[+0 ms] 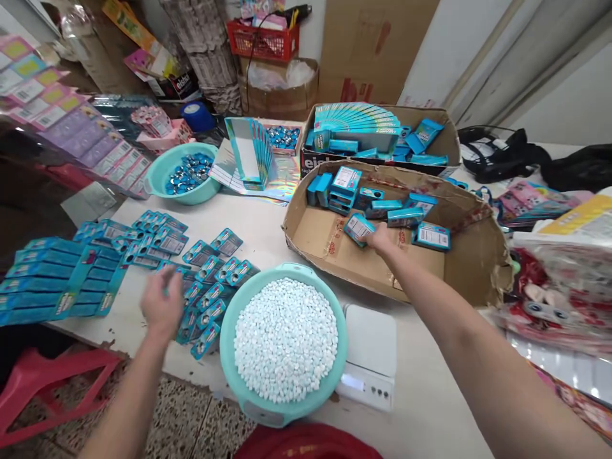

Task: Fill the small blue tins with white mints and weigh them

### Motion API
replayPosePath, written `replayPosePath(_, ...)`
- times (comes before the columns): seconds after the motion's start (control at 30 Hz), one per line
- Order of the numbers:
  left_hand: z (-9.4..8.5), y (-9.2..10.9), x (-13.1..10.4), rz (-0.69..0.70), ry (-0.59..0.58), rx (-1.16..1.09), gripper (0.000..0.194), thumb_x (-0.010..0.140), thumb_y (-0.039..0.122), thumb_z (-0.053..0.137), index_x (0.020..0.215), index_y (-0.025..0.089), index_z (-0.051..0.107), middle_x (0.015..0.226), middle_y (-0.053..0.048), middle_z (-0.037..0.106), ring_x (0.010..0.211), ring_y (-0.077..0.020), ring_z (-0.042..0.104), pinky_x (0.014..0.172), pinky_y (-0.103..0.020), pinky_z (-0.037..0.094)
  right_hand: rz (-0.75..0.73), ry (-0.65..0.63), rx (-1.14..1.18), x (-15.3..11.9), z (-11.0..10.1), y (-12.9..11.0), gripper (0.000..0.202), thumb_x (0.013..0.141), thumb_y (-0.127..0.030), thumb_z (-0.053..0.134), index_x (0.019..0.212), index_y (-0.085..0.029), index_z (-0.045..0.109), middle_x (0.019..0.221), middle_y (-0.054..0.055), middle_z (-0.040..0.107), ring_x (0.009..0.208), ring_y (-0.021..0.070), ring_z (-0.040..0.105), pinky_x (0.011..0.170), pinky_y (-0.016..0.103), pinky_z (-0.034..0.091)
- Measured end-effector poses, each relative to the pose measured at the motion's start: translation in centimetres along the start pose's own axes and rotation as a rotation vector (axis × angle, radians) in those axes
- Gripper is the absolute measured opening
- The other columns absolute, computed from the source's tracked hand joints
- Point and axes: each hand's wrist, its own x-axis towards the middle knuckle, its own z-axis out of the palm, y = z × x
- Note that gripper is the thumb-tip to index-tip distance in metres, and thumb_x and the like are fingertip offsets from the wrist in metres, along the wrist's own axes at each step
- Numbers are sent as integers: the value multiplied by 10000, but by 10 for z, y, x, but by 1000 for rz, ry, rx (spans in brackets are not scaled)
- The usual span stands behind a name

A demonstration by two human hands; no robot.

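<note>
"What do I have in the right hand [379,238]?"

"I see it pinching the near right end of a blue printed box [357,229], low in the left half of the shallow cardboard tray [310,239]."

"How should I expect it to handle?"

"Light, I'd judge: thin, glossy card, fairly stiff along its edges but easy to dent on the broad faces, and perhaps a little slippery. I'd hold it by the narrow sides."

"And the left hand [163,301]?"

"Blurred, above the left side of the table [268,233], near the rows of blue boxes [208,294]. I can't tell whether its fingers hold anything."

"Containers?"

"The tray has more boxes along its far side. The near teal basin [228,344] is heaped with pale pellets [287,341]; the far-left basin [201,193] has blue and silver pieces [190,173]. The far carton [453,140] holds fanned blue cards [354,118] and boxes."
</note>
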Motion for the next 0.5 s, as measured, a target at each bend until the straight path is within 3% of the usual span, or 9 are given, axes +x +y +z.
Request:
replayPosePath(0.07,16,29,-59,224,-244,-131,332,850,443,444,1023,215,613,1038,-90,662,1014,-257,605,949,-410,450,-87,29,-5,-24,-22,6,525,637,-179,726,1122,-88,546,1115,124,605,988,216,548,816,296,376)
replayPosePath(0.13,38,49,-112,383,-483,-134,380,829,454,494,1114,227,600,1171,-101,630,1153,-277,541,1025,-429,387,-215,105,32,-56,-47,16,449,617,-198,735,1043,-133,610,1048,78,627,985,230,553,852,322,393)
replayPosePath(0.2,59,58,-145,326,-499,-30,472,834,460,481,1213,188,553,1317,-152,532,1255,-324,447,1048,-499,332,-433,204,155,-95,-69,28,411,625,-269,739,1015,-179,643,1024,68,629,991,250,557,879,380,417)
replayPosePath(0.3,83,68,-153,129,-442,59,542,844,488,444,1239,127,535,1347,-218,471,1265,-368,414,1019,-542,324,-557,244,361,-156,-86,45,426,665,-365,724,1057,-223,636,1080,65,625,1031,239,564,933,414,419)
replayPosePath(0.4,98,85,-141,-19,-484,-37,507,810,501,497,1126,118,600,1217,-217,556,1195,-361,478,994,-499,356,-386,224,647,-208,-84,63,495,595,-377,790,1022,-205,609,1023,63,655,965,223,606,883,400,467)
replayPosePath(0.5,109,104,-135,-225,-563,-247,375,748,486,595,957,178,642,1076,-153,636,1119,-345,533,981,-469,366,-158,187,869,-244,-68,79,507,528,-392,832,930,-183,604,865,41,679,816,202,632,753,365,516)
